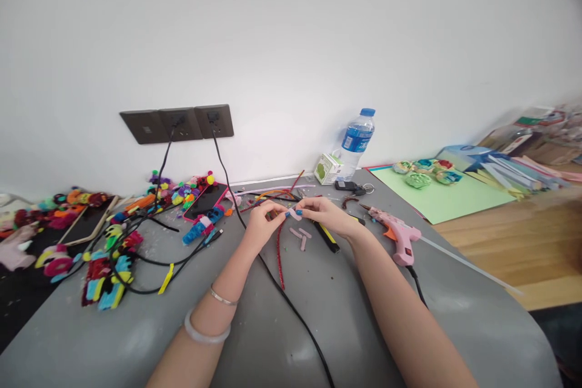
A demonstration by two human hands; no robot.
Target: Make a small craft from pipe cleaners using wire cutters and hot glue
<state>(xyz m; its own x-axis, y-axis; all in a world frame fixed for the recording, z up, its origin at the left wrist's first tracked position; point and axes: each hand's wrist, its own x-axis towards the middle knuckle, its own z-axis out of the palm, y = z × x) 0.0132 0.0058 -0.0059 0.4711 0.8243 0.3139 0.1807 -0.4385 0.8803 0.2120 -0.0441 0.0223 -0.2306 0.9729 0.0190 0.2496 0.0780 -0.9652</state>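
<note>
Both my hands meet over the grey table (345,315). My left hand (262,222) and my right hand (324,212) pinch a short pink pipe-cleaner piece (295,214) between their fingertips. A red pipe cleaner (279,257) hangs down from my left hand onto the table. Three more short pink pieces (301,236) lie just below my fingers. A pink glue gun (396,233) rests to the right of my right wrist, its black cord running toward me.
Colourful pipe-cleaner crafts (109,267) and a phone (207,200) crowd the left side. Black cables (291,309) run from wall sockets (178,124) across the table. A water bottle (357,144), small green box (328,168), keys (352,186) and green paper (443,194) sit at right.
</note>
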